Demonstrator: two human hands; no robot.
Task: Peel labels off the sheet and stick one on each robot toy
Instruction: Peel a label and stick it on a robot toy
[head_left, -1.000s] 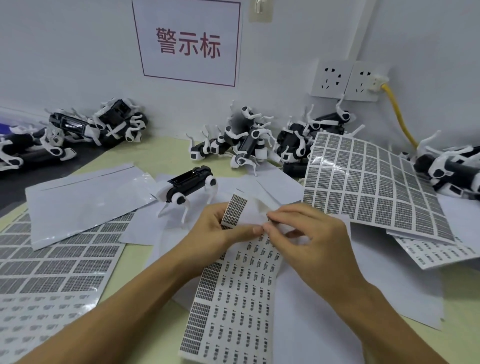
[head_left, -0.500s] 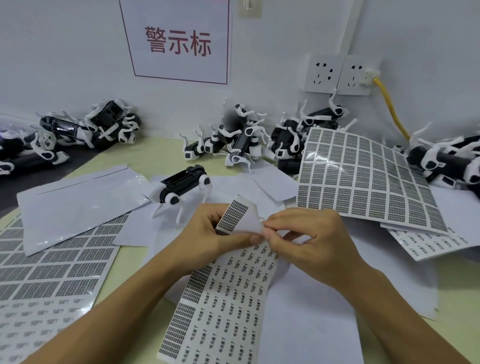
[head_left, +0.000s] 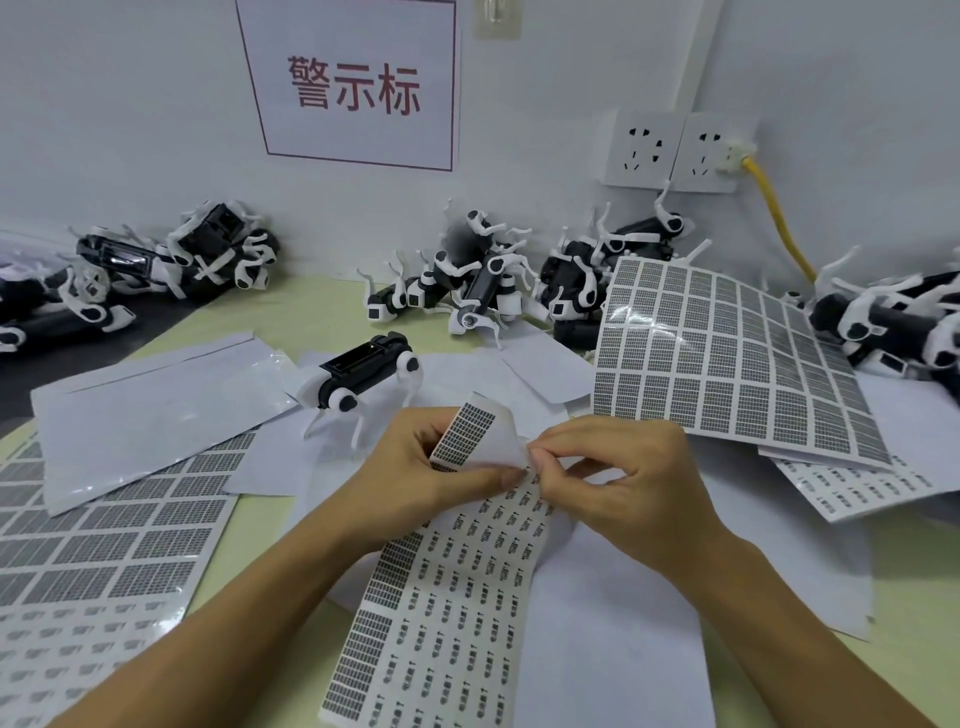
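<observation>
While the left hand (head_left: 415, 467) grips the curled-over top of the label strip (head_left: 447, 587), fingers and thumb closed on it, the right hand (head_left: 618, 478) pinches at the strip's top right edge, fingers curled. Strip lies on white paper on the counter (head_left: 291, 312), long axis running from bottom centre up toward the hands, top end folded back toward the wall. One robot toy (head_left: 363, 371) stands upright just beyond the left hand, long axis left-right, slightly diagonal. More toys (head_left: 478, 291) piled by the wall. Large label sheet (head_left: 727, 358) right of the hands, another sheet (head_left: 93, 545) far left.
</observation>
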